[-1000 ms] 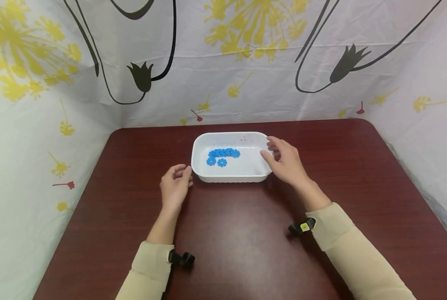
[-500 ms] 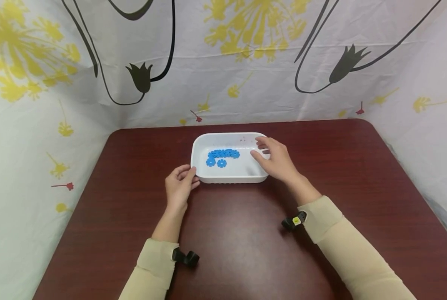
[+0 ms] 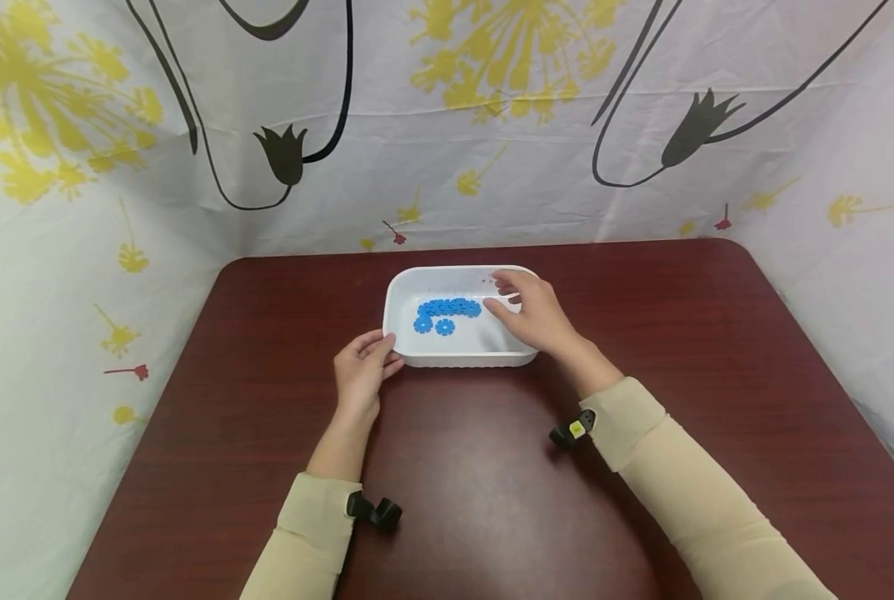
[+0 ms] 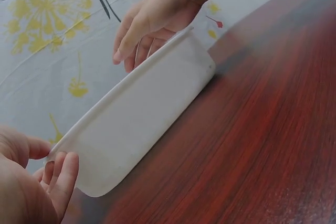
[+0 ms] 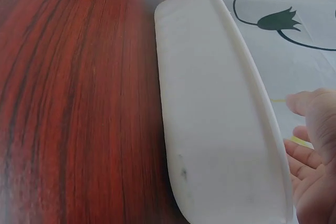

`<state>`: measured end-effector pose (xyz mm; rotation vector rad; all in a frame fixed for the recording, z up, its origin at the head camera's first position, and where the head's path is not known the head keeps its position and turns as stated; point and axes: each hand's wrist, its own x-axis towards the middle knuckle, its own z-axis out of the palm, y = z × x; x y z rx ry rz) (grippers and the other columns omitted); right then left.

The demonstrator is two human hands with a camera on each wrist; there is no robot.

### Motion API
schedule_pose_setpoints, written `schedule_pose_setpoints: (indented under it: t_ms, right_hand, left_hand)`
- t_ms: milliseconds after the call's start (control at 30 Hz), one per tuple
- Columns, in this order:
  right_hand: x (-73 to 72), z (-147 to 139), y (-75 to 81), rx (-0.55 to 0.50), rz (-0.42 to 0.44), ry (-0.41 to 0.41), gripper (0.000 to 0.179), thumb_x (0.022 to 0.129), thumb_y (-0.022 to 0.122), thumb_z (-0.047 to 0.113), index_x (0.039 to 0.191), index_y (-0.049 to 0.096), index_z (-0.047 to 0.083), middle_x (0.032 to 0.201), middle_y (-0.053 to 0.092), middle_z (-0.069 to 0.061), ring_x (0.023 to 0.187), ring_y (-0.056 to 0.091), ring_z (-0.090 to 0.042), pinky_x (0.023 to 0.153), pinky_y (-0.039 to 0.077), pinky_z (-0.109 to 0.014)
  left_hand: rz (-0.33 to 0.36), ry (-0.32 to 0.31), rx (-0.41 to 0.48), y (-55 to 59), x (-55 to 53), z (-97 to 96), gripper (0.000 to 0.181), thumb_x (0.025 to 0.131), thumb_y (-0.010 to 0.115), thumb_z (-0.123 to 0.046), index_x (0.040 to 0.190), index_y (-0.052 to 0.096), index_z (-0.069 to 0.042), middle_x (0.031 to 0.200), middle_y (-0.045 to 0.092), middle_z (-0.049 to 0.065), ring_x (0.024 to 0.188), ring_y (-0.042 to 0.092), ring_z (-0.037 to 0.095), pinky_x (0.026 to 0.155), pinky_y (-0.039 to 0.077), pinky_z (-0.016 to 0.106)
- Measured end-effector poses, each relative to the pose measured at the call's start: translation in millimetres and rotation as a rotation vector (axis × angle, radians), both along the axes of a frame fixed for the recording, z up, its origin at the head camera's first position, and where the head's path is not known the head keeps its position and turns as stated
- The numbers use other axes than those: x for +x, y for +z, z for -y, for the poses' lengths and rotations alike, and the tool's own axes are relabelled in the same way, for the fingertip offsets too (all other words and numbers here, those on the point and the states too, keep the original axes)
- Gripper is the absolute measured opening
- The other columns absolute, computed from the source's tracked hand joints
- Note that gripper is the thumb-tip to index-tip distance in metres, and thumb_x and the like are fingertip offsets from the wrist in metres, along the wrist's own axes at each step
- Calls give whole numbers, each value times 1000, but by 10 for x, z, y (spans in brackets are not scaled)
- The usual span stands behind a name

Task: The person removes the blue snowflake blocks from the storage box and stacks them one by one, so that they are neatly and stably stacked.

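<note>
A white plastic tray [image 3: 465, 360] stands on the table, with several blue notched discs [image 3: 449, 308] in its left half. Most of them lie in an overlapping row, and a single disc [image 3: 444, 327] lies just in front. My left hand [image 3: 358, 371] pinches the tray's front left corner, thumb on the rim and fingers below it, as the left wrist view also shows at the rim [image 4: 121, 85]. Over the tray's right part hovers my right hand [image 3: 535, 312], fingers loosely bent and holding nothing. In both wrist views the tray's wall hides the discs.
The dark red-brown table [image 3: 461, 467] extends around the tray. Behind it and at both sides hangs a white cloth [image 3: 447, 192] printed with flowers. Black camera mounts sit at both cuffs, one by the left sleeve [image 3: 304, 517].
My right hand has moved left from the tray's right rim to above its inside. My left hand has come right and taken hold of the tray's front left corner. The discs keep their arrangement.
</note>
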<state>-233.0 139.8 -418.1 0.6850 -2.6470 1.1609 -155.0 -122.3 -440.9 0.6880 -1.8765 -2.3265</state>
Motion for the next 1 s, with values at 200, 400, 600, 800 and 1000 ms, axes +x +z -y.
schedule_pose_setpoints:
  t_ms: [200, 400, 600, 800, 1000]
  right_hand:
    - [-47, 83, -19, 16, 14, 20, 47, 93, 73, 17, 132, 59, -6, 121, 65, -23, 107, 66, -34, 88, 60, -45]
    - [-107, 125, -40, 25, 13, 35, 48, 93, 74, 16, 131, 59, -8, 119, 66, -26, 106, 67, -35, 87, 61, -46]
    - [-158, 161, -62, 47, 46, 54, 49, 93, 74, 15, 133, 57, -9, 118, 65, -26, 106, 66, -36, 89, 60, -46]
    - [-226, 187, -85, 106, 95, 64, 50, 93, 74, 16, 133, 57, -8, 119, 66, -24, 106, 66, -35, 92, 58, -46]
    - [-270, 212, -108, 178, 146, 85, 50, 92, 75, 19, 131, 59, -6, 118, 67, -22, 105, 67, -34, 94, 56, -46]
  left_hand:
    - [7, 12, 32, -11, -8, 13, 34, 93, 73, -7, 124, 65, 3, 102, 64, 20, 70, 68, 14, 73, 65, 32]
    - [-11, 18, 82, -18, -15, 27, 36, 90, 74, 0, 125, 66, 4, 84, 66, 7, 64, 69, 12, 70, 65, 31]
    - [-11, 22, 92, -6, -7, 36, 38, 90, 74, 1, 126, 66, 6, 83, 67, 6, 63, 68, 11, 69, 65, 31]
    - [-6, 23, 98, -3, -1, 43, 37, 89, 75, 1, 125, 67, 4, 95, 68, 16, 64, 69, 12, 70, 65, 31]
    - [-3, 24, 98, -16, -5, 49, 38, 89, 75, 1, 126, 66, 5, 89, 69, 10, 63, 69, 12, 69, 65, 32]
